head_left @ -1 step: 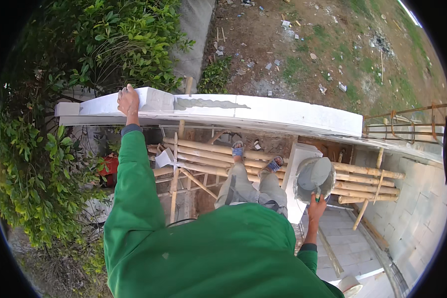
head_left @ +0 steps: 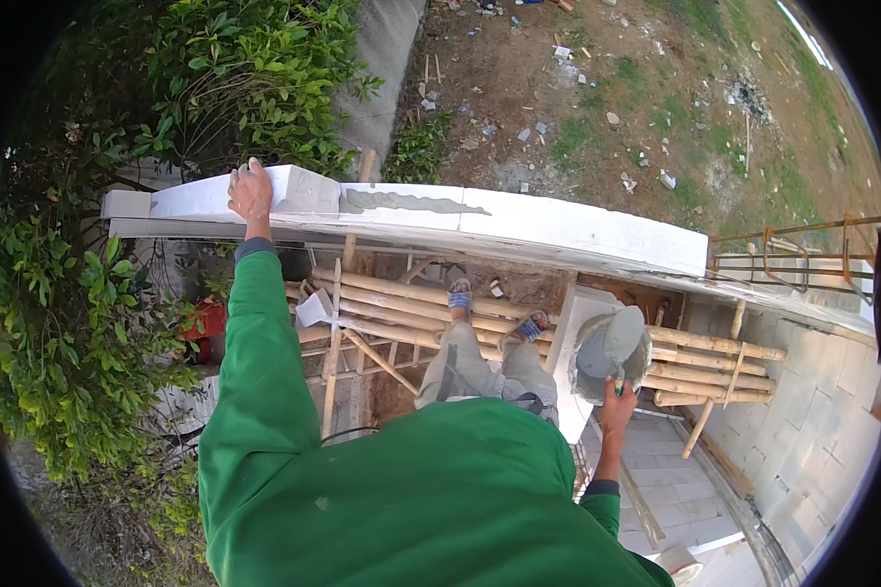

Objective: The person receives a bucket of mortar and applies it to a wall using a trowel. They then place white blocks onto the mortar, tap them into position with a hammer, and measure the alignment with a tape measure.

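- The wall (head_left: pixel 558 225) of pale, smooth-faced blocks runs across the view from left to right, its top course flat and chalky white.
- A bamboo platform (head_left: pixel 401 303) of round tan poles lies below the wall; the person's feet in sandals stand on it.
- The white block (head_left: pixel 299 191) sits on the wall's top at its left end, squared and matte, raised above the course beneath it.
- A strip of wet grey mortar (head_left: pixel 401 202) lies on the wall top just right of that block, rough and ridged.
- The bucket (head_left: pixel 597 357) stands on a pale ledge just above the right hand, round, grey and smeared with mortar.
- The trowel (head_left: pixel 622 338) has a broad, rounded grey blade that lies over the bucket's mouth.
- The left hand (head_left: pixel 251 192) is spread fairly flat, its fingers pressed on the left edge of the white block, the green sleeve stretched up to it.
- The right hand (head_left: pixel 618 408) is curled shut around the trowel's handle, just below the bucket.
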Demonstrator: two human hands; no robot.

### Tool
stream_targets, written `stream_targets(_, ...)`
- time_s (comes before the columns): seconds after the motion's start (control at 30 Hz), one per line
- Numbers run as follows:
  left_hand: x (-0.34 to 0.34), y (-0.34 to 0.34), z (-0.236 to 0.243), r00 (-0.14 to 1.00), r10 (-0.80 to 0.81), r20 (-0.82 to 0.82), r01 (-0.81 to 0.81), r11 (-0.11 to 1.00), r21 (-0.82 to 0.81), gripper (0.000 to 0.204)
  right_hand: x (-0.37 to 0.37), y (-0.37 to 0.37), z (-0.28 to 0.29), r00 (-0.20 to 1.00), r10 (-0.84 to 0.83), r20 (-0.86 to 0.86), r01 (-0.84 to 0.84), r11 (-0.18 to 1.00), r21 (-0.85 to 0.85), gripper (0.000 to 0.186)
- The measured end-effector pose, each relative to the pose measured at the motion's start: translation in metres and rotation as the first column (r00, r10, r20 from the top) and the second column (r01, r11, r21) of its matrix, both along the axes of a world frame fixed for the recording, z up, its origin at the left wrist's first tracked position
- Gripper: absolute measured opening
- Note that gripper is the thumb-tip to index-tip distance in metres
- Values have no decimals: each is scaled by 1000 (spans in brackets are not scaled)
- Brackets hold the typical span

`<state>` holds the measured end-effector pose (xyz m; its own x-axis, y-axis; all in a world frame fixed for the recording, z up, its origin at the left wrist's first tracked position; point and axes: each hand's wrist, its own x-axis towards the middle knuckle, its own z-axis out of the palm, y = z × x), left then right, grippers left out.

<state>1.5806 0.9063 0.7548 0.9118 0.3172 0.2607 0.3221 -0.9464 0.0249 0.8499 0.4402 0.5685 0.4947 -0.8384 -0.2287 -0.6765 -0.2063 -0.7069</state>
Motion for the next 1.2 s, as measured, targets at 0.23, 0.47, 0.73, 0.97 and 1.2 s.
stream_targets(0.23,-4,13,-27,997,2,74,4,997,-72,65,140,-83,47,947,319,48,-316,947,-51,38)
stream_targets(0.47,1,16,-32,998,24,60,-20,997,-72,66,249,-111,89,761,537,-365,-637,724,-263,39)
stream_targets(0.73,-1,19,-36,993,12,113,-3,996,-84,62,310,-67,80,686,688,-236,-727,644,-238,32)
stream_targets(0.97,-5,16,-38,981,-6,192,24,996,-88,58,363,-6,74,658,722,-215,-749,599,-283,35)
stream_targets(1.2,-8,15,-37,975,-19,221,43,994,-102,56,401,54,74,618,750,-236,-784,569,-248,36)
